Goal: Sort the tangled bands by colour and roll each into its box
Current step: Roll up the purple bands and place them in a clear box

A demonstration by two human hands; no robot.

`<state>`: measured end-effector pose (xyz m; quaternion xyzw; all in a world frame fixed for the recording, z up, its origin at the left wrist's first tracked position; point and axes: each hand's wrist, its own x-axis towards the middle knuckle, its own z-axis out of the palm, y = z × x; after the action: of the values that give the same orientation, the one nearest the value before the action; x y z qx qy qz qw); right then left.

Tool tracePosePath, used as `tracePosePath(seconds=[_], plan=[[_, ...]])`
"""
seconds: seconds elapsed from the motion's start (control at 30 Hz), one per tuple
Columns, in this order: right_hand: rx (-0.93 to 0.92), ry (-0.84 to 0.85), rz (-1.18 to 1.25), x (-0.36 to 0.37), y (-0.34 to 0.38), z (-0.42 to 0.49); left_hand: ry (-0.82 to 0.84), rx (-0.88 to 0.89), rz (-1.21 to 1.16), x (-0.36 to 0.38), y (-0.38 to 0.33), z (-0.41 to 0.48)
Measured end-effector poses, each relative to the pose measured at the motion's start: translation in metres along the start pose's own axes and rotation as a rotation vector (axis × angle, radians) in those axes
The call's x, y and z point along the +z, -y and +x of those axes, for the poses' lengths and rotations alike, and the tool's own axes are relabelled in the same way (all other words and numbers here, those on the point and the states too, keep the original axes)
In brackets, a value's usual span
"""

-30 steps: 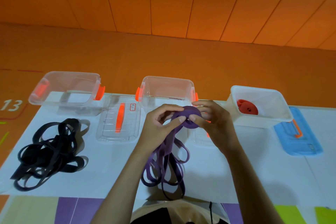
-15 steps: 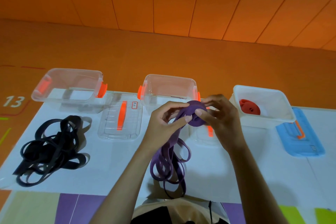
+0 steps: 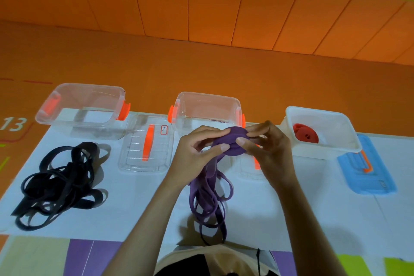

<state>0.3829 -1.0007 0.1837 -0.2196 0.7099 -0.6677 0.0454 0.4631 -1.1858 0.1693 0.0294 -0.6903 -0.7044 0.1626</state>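
Fingertips (image 3: pixel 224 147) of the left hand (image 3: pixel 197 152) pinch the near-left edge of the purple roll (image 3: pixel 233 144). The right hand (image 3: pixel 268 148) curls round its right side, thumb pressed on the face. Both hands grip the coil, holding it above the table (image 3: pixel 313 197), just nearer than the middle clear box (image 3: pixel 208 96).

The unrolled purple band (image 3: pixel 208 197) hangs from the roll in loose, overlapping loops that trail to the near edge of the table.

Further out, tangled black bands (image 3: pixel 60 184) lie at the near left, in front of the left clear box (image 3: pixel 83 87). A clear lid (image 3: pixel 132 154) sits between the two clear boxes. At far right a red roll (image 3: pixel 304 133) sits in the white box (image 3: pixel 322 114), with a blue lid (image 3: pixel 367 177) beside it.

The main risk is probably the coil springing open or telescoping sideways if either pinch eases while a hand regrips. The crossed loops below may also pull into a knot, jerk the roll or wind in a twist.
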Motion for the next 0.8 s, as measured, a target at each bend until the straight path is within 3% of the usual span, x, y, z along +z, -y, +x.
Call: tracePosePath(seconds=[0.2,0.33,0.47,0.57,0.8], plan=[[-0.029,0.219,-0.067,-0.002,0.007,0.002,0.000,0.000,0.048,-0.008,-0.012,0.007],[-0.067,0.109,-0.096,-0.002,0.014,0.005,-0.034,0.053,0.013,-0.002,-0.010,0.002],[-0.061,0.015,0.023,0.002,0.011,0.005,0.041,-0.014,-0.040,-0.010,-0.008,0.005],[-0.015,0.075,0.078,0.001,0.005,0.003,0.050,-0.039,-0.027,-0.014,-0.010,0.008],[0.002,0.116,-0.167,-0.008,0.007,0.006,-0.031,0.017,-0.031,-0.009,-0.009,0.007]])
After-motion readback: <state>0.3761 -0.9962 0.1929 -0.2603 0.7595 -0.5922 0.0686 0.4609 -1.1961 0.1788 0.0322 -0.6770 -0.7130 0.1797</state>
